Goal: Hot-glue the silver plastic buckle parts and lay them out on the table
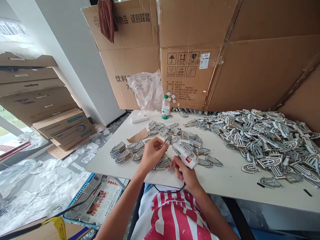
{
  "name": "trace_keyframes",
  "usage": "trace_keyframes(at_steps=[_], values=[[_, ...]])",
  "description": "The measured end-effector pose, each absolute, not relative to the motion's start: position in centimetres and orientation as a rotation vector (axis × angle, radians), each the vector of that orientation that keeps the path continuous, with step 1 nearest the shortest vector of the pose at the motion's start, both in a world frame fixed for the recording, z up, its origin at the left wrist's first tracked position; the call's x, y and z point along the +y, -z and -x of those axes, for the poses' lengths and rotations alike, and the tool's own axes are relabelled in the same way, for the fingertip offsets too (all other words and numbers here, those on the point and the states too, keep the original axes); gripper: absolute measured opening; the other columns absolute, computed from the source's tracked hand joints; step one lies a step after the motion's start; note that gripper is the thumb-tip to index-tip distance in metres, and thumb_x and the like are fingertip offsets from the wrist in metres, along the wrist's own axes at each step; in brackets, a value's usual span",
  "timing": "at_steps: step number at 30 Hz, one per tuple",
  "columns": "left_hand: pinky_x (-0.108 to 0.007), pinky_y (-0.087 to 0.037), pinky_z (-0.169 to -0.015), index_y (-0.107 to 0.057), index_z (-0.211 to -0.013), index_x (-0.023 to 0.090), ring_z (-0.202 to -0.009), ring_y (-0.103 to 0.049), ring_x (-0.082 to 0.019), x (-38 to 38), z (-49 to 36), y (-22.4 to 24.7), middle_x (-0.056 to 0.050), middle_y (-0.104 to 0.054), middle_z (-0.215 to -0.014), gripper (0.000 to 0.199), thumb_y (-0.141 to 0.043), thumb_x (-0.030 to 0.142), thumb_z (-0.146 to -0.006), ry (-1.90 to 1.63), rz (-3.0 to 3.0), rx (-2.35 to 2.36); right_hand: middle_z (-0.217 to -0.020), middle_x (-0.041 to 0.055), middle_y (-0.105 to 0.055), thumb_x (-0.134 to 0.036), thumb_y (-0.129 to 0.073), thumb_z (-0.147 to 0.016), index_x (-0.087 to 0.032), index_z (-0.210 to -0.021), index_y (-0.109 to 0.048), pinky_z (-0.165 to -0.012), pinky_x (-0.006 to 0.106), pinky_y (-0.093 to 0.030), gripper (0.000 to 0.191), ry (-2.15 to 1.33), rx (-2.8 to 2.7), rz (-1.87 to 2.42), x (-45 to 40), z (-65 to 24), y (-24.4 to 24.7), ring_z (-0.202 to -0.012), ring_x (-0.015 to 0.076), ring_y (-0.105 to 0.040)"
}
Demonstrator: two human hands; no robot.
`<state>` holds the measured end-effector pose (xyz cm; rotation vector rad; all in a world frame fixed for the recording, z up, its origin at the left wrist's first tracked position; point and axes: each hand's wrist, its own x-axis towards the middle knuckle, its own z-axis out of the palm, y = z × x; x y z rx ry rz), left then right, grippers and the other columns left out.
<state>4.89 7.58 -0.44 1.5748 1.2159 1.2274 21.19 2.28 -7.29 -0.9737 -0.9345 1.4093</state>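
My right hand is wrapped round a white glue gun with green and red marks, its tip pointing up and left. A black cord runs down below this hand. Between the thumb and fingers of my left hand, just left of the gun's tip, is a small silver metal buckle-like piece, partly covered by the fingers. Similar arch-ended pieces lie around both hands, including overlapping rows to the left and a few pieces to the right of the gun.
A large heap of the metal pieces covers the table's right side. Behind the work stand a green-capped bottle, a clear plastic bag and tall cardboard. A cardboard scrap lies left. Plastic wrapping litters the floor.
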Motion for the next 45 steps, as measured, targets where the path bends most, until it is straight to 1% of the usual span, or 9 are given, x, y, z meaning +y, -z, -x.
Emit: trace_keyframes(at_steps=[2, 10, 14, 18, 26, 33, 38, 41, 45], values=[[-0.027, -0.056, -0.058, -0.064, -0.081, 0.021, -0.061, -0.069, -0.017, 7.5, -5.0, 0.5, -0.003, -0.075, -0.074, 0.028, -0.079, 0.043, -0.090, -1.237, -1.560, 1.227, -0.064, -0.0006, -0.067, -0.078, -0.084, -0.080, -0.021, -0.062, -0.061, -0.039, 0.025, -0.021, 0.064, -1.423, -0.915, 0.999, 2.3, -21.1, 7.4, -0.036, 0.0036, -0.029], [-0.027, -0.057, -0.059, -0.064, -0.083, 0.022, -0.065, -0.070, -0.018, 6.8, -5.4, 0.3, -0.003, -0.075, -0.073, 0.027, -0.078, 0.043, -0.090, -1.242, -1.502, 1.229, -0.046, -0.0067, -0.044, -0.078, -0.082, -0.084, -0.022, -0.061, -0.070, -0.042, 0.027, -0.023, 0.062, -1.406, -0.922, 1.030, 2.3, -21.1, 8.2, -0.037, 0.0075, -0.029], [-0.028, -0.052, -0.057, -0.064, -0.083, 0.022, -0.063, -0.068, -0.018, 6.8, -5.3, 0.1, -0.002, -0.074, -0.073, 0.025, -0.077, 0.043, -0.091, -1.235, -1.573, 1.296, -0.055, -0.0016, -0.061, -0.076, -0.082, -0.084, -0.021, -0.059, -0.069, -0.041, 0.027, -0.023, 0.062, -1.396, -0.921, 1.026, 2.2, -21.1, 7.6, -0.037, 0.0060, -0.030], [-0.031, -0.052, -0.066, -0.065, -0.085, 0.024, -0.069, -0.069, -0.020, 6.9, -4.7, -0.1, -0.001, -0.075, -0.079, 0.016, -0.071, 0.035, -0.096, -1.255, -1.869, 1.436, -0.080, 0.0038, -0.080, -0.074, -0.081, -0.085, -0.020, -0.093, -0.084, -0.040, 0.024, -0.025, 0.055, -1.410, -0.936, 0.993, 2.2, -21.4, 6.6, -0.035, 0.0027, -0.031], [-0.033, -0.047, -0.074, -0.063, -0.089, 0.027, -0.083, -0.070, -0.025, 7.5, -3.6, 0.1, -0.003, -0.072, -0.084, 0.013, -0.064, 0.025, -0.102, -1.203, -2.351, 1.485, -0.074, 0.0049, -0.080, -0.071, -0.084, -0.081, -0.015, -0.121, -0.082, -0.037, 0.021, -0.023, 0.069, -1.460, -0.892, 1.040, 2.3, -21.5, 6.2, -0.033, 0.0029, -0.031], [-0.033, -0.057, -0.076, -0.070, -0.092, 0.025, -0.077, -0.076, -0.022, 8.5, -4.4, 1.1, -0.002, -0.080, -0.086, 0.012, -0.077, 0.035, -0.094, -1.361, -1.822, 1.424, -0.071, 0.0059, -0.079, -0.074, -0.084, -0.080, -0.014, -0.121, -0.083, -0.036, 0.022, -0.024, 0.072, -1.449, -0.906, 1.018, 2.2, -21.5, 6.3, -0.035, 0.0045, -0.030], [-0.036, -0.066, -0.081, -0.075, -0.112, 0.021, -0.089, -0.084, -0.026, 8.8, -4.3, 0.7, -0.007, -0.084, -0.103, 0.038, -0.087, 0.041, -0.081, -1.410, -1.341, 1.161, -0.070, 0.0039, -0.077, -0.074, -0.085, -0.081, -0.014, -0.120, -0.084, -0.035, 0.022, -0.024, 0.072, -1.443, -0.901, 0.981, 2.1, -21.4, 6.5, -0.036, 0.0043, -0.031], [-0.037, -0.066, -0.088, -0.080, -0.105, 0.019, -0.099, -0.083, -0.027, 8.8, -3.8, 0.3, -0.008, -0.085, -0.106, 0.033, -0.088, 0.039, -0.080, -1.447, -1.288, 1.169, -0.072, 0.0036, -0.077, -0.074, -0.085, -0.081, -0.014, -0.119, -0.084, -0.036, 0.022, -0.025, 0.071, -1.429, -0.899, 0.974, 2.1, -21.2, 6.6, -0.037, 0.0040, -0.031], [-0.034, -0.064, -0.079, -0.083, -0.100, 0.020, -0.090, -0.080, -0.024, 8.7, -3.5, 0.1, -0.007, -0.085, -0.099, 0.030, -0.090, 0.038, -0.078, -1.452, -1.317, 1.269, -0.076, 0.0045, -0.078, -0.076, -0.084, -0.080, -0.015, -0.114, -0.085, -0.036, 0.022, -0.025, 0.069, -1.399, -0.902, 0.988, 2.1, -21.2, 6.6, -0.037, 0.0037, -0.030]])
